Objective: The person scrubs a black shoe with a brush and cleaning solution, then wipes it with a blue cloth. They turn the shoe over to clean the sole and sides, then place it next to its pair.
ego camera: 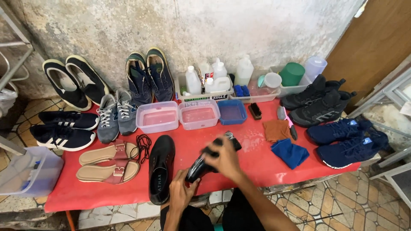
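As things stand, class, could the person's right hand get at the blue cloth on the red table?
Probably yes. The right hand is busy over a black shoe, but the blue cloth lies just to its right, with only bare red table between them.

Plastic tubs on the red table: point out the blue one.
It is the small blue tub, rightmost in the row of three, beside the black brush. The two tubs to its left are clear and look pinkish.

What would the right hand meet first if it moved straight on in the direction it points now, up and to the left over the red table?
Probably the clear tub of pinkish water. The right hand points past the black shoe it touches; depth is uncertain.
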